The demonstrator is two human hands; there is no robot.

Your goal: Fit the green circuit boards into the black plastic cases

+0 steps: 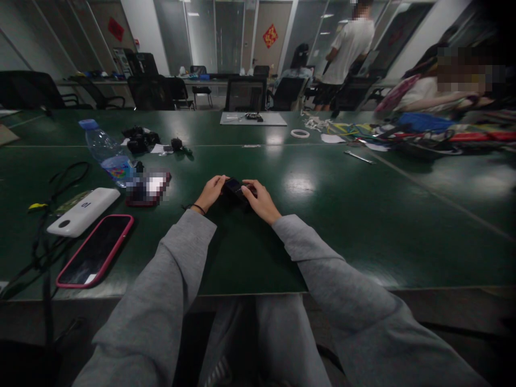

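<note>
Black handheld device (234,188) is clasped at both sides over the green counter (342,231); whether it touches down, I can't tell from here. The left hand (210,193) grips one side, the right hand (261,200) the other. Over on the left lie a pink-rimmed phone (97,251) and a white oblong block (84,213), near a plastic bottle (110,156)

A small, black, boxy device (235,193) is being held between the left hand (210,193) and right hand (261,201) over the worktop (363,215); its dark screen (233,184) is facing up, its body slanting toward near right.
</note>
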